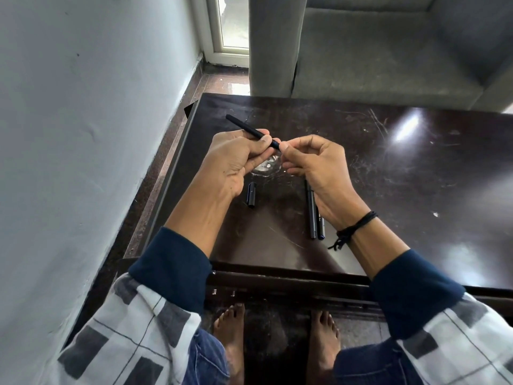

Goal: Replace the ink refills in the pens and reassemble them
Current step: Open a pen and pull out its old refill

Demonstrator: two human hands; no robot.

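A black pen barrel (244, 126) is held above the dark table (388, 168), slanting up to the far left. My left hand (236, 157) grips its middle. My right hand (313, 162) pinches the barrel's near end between thumb and forefinger; what lies at that end is hidden by the fingertips. A black pen cap (251, 193) lies on the table under my left hand. Two more pens, a black pen (311, 212) and a dark blue pen (320, 226), lie side by side under my right wrist.
A grey sofa (374, 51) stands just beyond the table's far edge. A white wall (83, 107) runs close along the left. My bare feet are under the table's near edge. A round scuffed mark (266, 169) shows below the hands.
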